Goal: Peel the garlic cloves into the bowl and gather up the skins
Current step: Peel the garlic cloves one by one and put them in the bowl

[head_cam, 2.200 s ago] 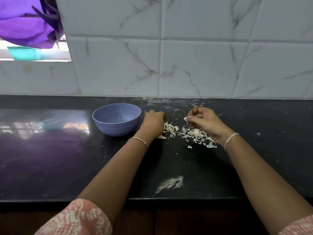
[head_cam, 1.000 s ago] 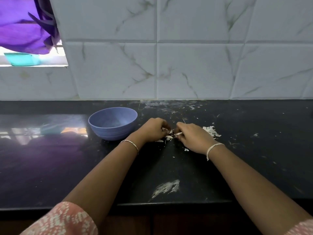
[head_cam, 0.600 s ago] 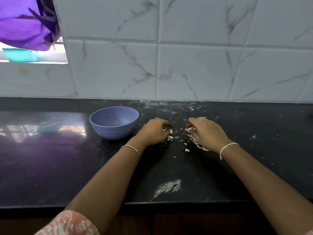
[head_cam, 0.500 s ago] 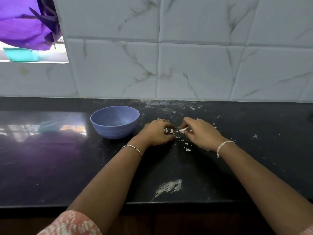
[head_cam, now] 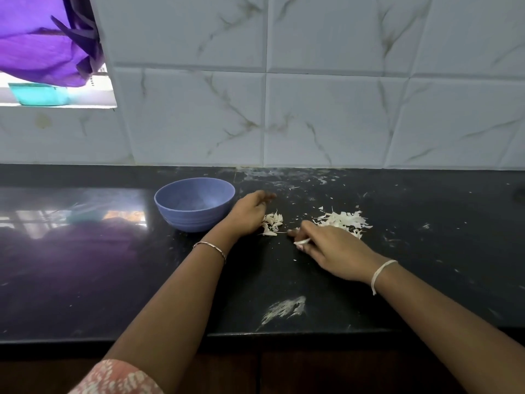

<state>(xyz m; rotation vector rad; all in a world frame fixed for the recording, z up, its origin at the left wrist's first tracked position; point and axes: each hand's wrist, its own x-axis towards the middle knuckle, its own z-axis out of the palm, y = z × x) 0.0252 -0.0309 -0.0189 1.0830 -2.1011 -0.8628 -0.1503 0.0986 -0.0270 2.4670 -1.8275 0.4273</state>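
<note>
On the black counter [head_cam: 426, 265], mid-frame, the garlic skins are lying in two lots: a small heap [head_cam: 272, 221] and a larger heap [head_cam: 342, 220], with a strip of bare counter between them. The left hand [head_cam: 250, 213] is standing on its edge, touching the small heap on its left side. Its fingers are loosely extended and gripping nothing. The right hand [head_cam: 332, 248] is lying low over the counter just in front of the larger heap, fingers reaching left towards the small one. Thumb and fingers are pinching a pale sliver [head_cam: 302, 241]; can't tell whether it is skin or clove. The blue bowl [head_cam: 194, 204] is sitting upright just left of the left hand, near it but not touching. Can't tell from this angle what is lying in the bowl. Loose flecks are lying scattered on the counter around and behind both heaps. A white smear [head_cam: 284, 308] is showing near the front edge, between the forearms. A thin bracelet [head_cam: 210, 248] is sitting on the left wrist, a white thread band [head_cam: 380, 273] on the right, and a patterned sleeve [head_cam: 119, 376] is showing at the bottom. Marbled white wall tiles [head_cam: 326, 109] are running behind the counter. A purple cloth [head_cam: 42, 38] is hanging top left over a teal container [head_cam: 38, 93].
</note>
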